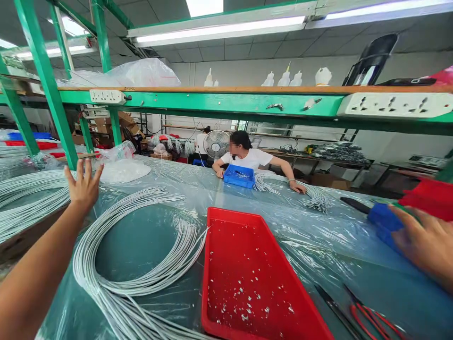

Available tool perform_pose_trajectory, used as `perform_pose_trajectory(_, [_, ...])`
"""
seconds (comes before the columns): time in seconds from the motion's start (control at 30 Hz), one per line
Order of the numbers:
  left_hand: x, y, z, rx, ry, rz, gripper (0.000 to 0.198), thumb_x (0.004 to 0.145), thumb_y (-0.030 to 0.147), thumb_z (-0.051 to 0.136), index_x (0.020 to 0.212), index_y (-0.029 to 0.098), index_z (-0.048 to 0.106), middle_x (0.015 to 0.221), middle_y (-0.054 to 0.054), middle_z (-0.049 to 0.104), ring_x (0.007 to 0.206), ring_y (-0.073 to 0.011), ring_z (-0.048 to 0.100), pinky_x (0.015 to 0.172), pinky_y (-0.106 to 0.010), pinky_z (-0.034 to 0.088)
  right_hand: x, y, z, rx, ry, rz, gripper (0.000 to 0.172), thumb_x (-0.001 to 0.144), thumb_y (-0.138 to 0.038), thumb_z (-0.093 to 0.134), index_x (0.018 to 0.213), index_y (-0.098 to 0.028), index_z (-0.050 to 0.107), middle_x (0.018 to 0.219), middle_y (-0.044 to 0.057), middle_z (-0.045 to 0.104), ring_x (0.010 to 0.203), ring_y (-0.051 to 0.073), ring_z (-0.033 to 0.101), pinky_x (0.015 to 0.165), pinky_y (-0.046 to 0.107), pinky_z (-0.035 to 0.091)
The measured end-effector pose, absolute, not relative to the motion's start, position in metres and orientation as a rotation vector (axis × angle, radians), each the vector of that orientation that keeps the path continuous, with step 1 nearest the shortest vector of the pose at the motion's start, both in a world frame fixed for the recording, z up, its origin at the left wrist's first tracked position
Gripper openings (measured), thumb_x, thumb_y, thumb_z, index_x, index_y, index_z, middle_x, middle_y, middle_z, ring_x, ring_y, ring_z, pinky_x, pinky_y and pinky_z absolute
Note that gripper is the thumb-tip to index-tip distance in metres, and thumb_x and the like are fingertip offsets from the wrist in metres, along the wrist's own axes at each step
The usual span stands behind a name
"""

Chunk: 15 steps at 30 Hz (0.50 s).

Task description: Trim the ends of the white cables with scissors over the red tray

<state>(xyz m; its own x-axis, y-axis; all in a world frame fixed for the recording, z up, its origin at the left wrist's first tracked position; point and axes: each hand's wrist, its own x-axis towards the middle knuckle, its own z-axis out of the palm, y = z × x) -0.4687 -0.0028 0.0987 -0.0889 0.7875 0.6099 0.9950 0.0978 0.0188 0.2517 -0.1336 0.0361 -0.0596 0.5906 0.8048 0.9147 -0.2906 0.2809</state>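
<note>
Left hand (84, 185): fingers spread apart, nothing in it, near the left-hand cable bundle (31, 208); contact cannot be told. Right hand (430, 238): at far right, blurred, beside or on a blue container (384, 224) (motion smear, so whether it grips cannot be told). The coil of white cables (84, 257) lies between the two hands on the film-covered tabletop (136, 245), left of the red tray (206, 288), some strand ends reaching its rim. Tray floor: scattered small shiny bits (245, 317). Right of tray: a slim black tool (336, 309) and a red-handled tool (371, 318). Across the tabletop, a co-worker's hand (297, 187) rests at another cable bundle (316, 200), right of a blue tray (239, 181).
</note>
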Motion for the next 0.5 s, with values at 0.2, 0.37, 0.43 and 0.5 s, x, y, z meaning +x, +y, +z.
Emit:
perform_pose_trajectory(0.2, [-0.410, -0.021, 0.020, -2.044, -1.761, -0.458, 0.038, 0.083, 0.027, 0.037, 0.116, 0.016, 0.053, 0.141, -0.008, 0.033, 0.133, -0.0269, 0.014, 0.105, -0.046, 0.004, 0.187, -0.123, -0.019, -1.933, -1.836, -0.866, 0.036, 0.083, -0.032, 0.036, 0.097, -0.016, 0.065, 0.091, 0.009, 0.070, 0.064, 0.023, 0.066, 0.047, 0.029, 0.049])
perform_pose_trajectory(0.37, [-0.322, -0.059, -0.017, -2.476, -1.518, -0.321, 0.041, 0.084, 0.040, 0.040, 0.124, 0.028, 0.047, 0.139, -0.002, 0.038, 0.130, -0.0198, 0.024, 0.106, -0.036, 0.013, 0.142, -0.168, -0.053, -1.823, -2.069, -0.647, 0.035, 0.083, -0.037, 0.034, 0.092, -0.028, 0.067, 0.091, -0.001, 0.071, 0.080, 0.020, 0.067, 0.059, 0.027, 0.056])
perform_pose_trajectory(0.43, [-0.296, -0.068, -0.028, -2.613, -1.469, -0.258, 0.055, 0.081, 0.048, 0.042, 0.132, 0.027, 0.036, 0.136, -0.005, 0.042, 0.125, -0.0214, 0.033, 0.102, -0.034, 0.023, 0.140, -0.194, -0.070, -1.841, -2.055, -0.534, 0.032, 0.082, -0.038, 0.039, 0.095, -0.028, 0.067, 0.093, 0.000, 0.071, 0.076, 0.022, 0.068, 0.055, 0.029, 0.058])
perform_pose_trajectory(0.5, [-0.277, -0.070, -0.039, -2.690, -1.490, -0.175, 0.065, 0.076, 0.050, 0.052, 0.132, 0.022, 0.036, 0.128, -0.009, 0.050, 0.116, -0.0247, 0.044, 0.096, -0.036, 0.033, 0.149, -0.216, -0.093, -1.819, -2.001, -0.482, 0.030, 0.079, -0.039, 0.043, 0.089, -0.028, 0.069, 0.084, 0.001, 0.072, 0.074, 0.025, 0.068, 0.054, 0.032, 0.059])
